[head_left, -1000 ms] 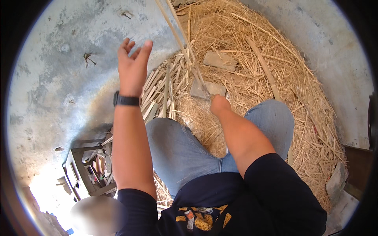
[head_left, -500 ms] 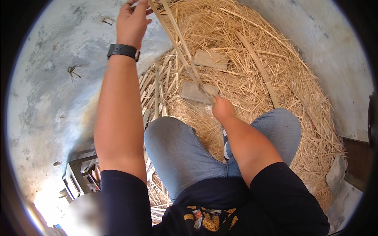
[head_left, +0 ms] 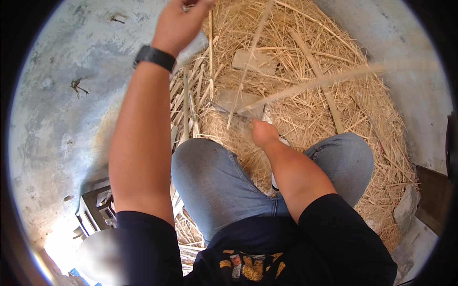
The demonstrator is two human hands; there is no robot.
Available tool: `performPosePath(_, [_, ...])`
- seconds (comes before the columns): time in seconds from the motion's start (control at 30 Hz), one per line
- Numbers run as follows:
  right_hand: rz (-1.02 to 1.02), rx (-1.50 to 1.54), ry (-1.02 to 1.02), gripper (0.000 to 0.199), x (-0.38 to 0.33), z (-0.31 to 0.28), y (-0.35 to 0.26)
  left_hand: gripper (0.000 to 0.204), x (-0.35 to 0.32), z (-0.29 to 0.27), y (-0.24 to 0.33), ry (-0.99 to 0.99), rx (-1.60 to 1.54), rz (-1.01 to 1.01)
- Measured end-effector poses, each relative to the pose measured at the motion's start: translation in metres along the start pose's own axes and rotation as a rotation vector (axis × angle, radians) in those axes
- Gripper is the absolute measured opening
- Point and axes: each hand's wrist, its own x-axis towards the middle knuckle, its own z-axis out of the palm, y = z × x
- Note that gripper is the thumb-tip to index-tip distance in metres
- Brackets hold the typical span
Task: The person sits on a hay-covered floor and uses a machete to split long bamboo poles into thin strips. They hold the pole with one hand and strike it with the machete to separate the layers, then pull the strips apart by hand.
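My right hand [head_left: 265, 132], between my knees, is closed round the handle of a knife. Its narrow grey blade [head_left: 223, 108] points left and is blurred. Close by the blade, one pale split-bamboo strip [head_left: 252, 55] slants up to the top edge. A second bamboo strip [head_left: 315, 85], smeared by motion, stretches far to the right. At the top, my left hand [head_left: 180, 25] has curled fingers, partly cut off by the frame; what they hold, if anything, is hidden. Beneath the blade lies a flat grey block [head_left: 241, 101].
Straw-like shavings [head_left: 305, 114] cover the floor, with another flat slab [head_left: 255, 62] among them. A long bamboo piece [head_left: 315, 71] lies beyond my right knee. Split strips [head_left: 186, 105] are heaped beside the left wall [head_left: 62, 119]. A stone [head_left: 408, 209] leans at the right.
The two bamboo strips, side by side up toward my left hand before, now spread apart, one swinging right. My left hand has moved up and right; my right hand shifted slightly left and down.
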Motion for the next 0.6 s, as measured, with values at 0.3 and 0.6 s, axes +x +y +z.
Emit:
performPosePath(0.3, [-0.009, 0.032, 0.054, 0.03, -0.007, -0.04, -0.012, 0.079, -0.055, 0.055, -0.018, -0.239, 0.156, -0.142])
performPosePath(0.6, [0.004, 0.16, 0.192, 0.03, -0.003, -0.053, -0.02, 0.073, -0.121, -0.032, -0.059, -0.111, 0.291, -0.231])
